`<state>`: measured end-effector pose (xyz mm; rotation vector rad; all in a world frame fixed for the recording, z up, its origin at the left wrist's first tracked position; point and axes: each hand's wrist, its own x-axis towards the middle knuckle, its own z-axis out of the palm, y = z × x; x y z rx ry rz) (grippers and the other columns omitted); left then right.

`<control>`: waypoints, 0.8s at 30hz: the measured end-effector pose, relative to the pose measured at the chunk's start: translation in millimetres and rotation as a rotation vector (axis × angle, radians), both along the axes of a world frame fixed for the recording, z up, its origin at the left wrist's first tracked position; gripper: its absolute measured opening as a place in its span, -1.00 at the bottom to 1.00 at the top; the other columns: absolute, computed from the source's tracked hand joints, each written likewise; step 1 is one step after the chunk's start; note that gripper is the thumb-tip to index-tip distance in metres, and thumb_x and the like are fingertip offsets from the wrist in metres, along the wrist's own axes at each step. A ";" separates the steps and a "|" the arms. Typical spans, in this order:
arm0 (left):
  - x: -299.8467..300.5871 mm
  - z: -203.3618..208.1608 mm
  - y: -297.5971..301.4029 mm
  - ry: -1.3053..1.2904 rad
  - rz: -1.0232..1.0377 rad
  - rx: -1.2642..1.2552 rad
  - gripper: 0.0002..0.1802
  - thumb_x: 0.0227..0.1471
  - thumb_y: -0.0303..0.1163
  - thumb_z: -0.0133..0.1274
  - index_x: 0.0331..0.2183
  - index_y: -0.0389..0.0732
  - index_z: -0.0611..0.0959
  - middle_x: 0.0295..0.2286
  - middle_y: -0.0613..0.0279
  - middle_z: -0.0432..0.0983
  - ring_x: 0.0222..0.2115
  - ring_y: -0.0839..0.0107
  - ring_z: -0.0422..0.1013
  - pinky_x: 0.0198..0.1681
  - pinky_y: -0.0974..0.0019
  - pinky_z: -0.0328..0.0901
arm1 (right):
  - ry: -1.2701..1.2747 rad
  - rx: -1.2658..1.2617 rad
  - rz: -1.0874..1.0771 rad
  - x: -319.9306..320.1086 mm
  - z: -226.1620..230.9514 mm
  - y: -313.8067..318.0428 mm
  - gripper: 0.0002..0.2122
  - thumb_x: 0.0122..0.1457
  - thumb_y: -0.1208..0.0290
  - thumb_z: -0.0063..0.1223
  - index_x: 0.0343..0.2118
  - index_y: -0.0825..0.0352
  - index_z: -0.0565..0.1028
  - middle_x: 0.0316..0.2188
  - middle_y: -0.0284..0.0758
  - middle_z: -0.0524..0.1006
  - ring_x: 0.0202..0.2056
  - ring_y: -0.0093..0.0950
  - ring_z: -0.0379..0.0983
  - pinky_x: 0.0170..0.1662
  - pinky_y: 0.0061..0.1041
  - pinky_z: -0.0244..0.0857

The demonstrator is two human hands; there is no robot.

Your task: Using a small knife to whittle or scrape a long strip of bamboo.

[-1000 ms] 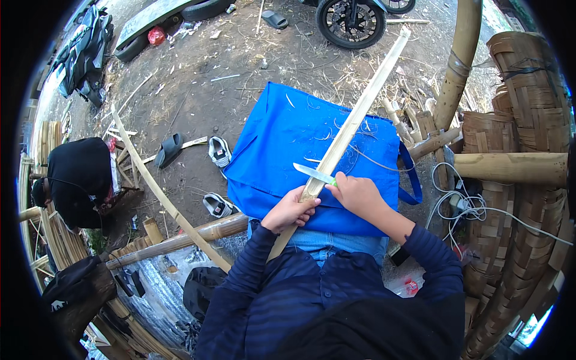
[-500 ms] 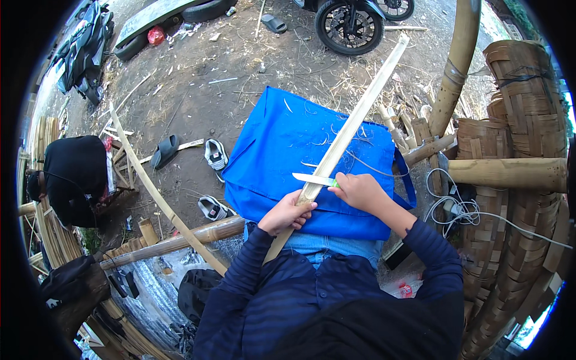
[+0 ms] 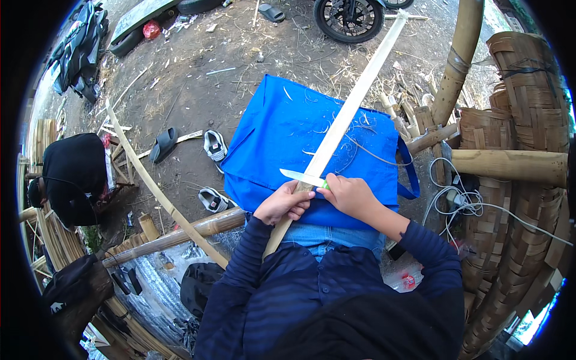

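Note:
A long pale bamboo strip (image 3: 354, 102) runs from my lap up to the far right, lying across a blue cloth bag (image 3: 282, 132) spread over my knees. My left hand (image 3: 283, 203) grips the strip near its lower end. My right hand (image 3: 351, 195) holds a knife (image 3: 302, 177) by a green handle, its blade pointing left and lying across the strip just above my left hand. Thin shavings lie on the blue cloth.
A person in black (image 3: 75, 177) crouches at the left among bamboo slats. Sandals (image 3: 213, 145) and a dark slipper (image 3: 163, 144) lie on the dirt. Thick bamboo poles (image 3: 180, 234) cross at lower left; woven bamboo baskets (image 3: 522, 120) and a white cable (image 3: 468, 204) stand at right. A motorcycle wheel (image 3: 348, 18) is at the top.
The knife blade has slid slightly down the strip toward my left hand; both hands stay on the strip and the knife. The view has shifted a little.

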<state>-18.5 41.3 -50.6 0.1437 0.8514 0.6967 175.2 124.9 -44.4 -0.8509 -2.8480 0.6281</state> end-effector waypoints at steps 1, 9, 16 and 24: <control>-0.1 0.4 -0.2 0.001 0.003 -0.001 -0.80 0.08 -0.38 0.04 -0.28 -0.06 0.35 -0.67 0.53 0.13 -0.75 0.79 0.01 -0.76 0.66 -0.09 | 0.014 0.040 0.016 -0.6 1.1 -0.8 -0.73 0.16 0.19 -0.05 -0.51 0.28 0.28 -0.72 -0.27 0.37 -0.69 -0.31 0.40 -0.66 -0.38 0.25; 1.4 -0.1 0.8 0.043 -0.013 0.027 -0.80 0.08 -0.40 0.03 -0.28 -0.06 0.35 -0.68 0.54 0.13 -0.75 0.79 0.01 -0.76 0.66 -0.09 | -0.044 0.223 -0.307 14.6 -1.6 63.0 -0.71 0.18 0.19 -0.07 -0.54 0.30 0.28 -0.79 -0.27 0.37 -0.76 -0.29 0.37 -0.72 -0.35 0.24; 0.6 -0.8 -0.2 0.033 -0.011 -0.009 -0.79 0.07 -0.40 0.04 -0.27 -0.05 0.34 -0.68 0.53 0.14 -0.76 0.79 0.02 -0.76 0.66 -0.08 | -0.029 0.076 -0.045 3.2 7.7 -2.5 -0.72 0.16 0.18 -0.03 -0.52 0.29 0.29 -0.76 -0.28 0.38 -0.74 -0.30 0.37 -0.69 -0.39 0.25; 1.8 -0.4 1.4 0.066 -0.011 0.029 -0.77 0.06 -0.38 0.06 -0.25 -0.05 0.36 -0.67 0.54 0.12 -0.73 0.78 0.02 -0.74 0.66 -0.07 | -0.080 0.189 -0.306 6.2 6.3 40.1 -0.69 0.17 0.15 -0.06 -0.55 0.29 0.29 -0.82 -0.28 0.37 -0.77 -0.31 0.39 -0.74 -0.37 0.23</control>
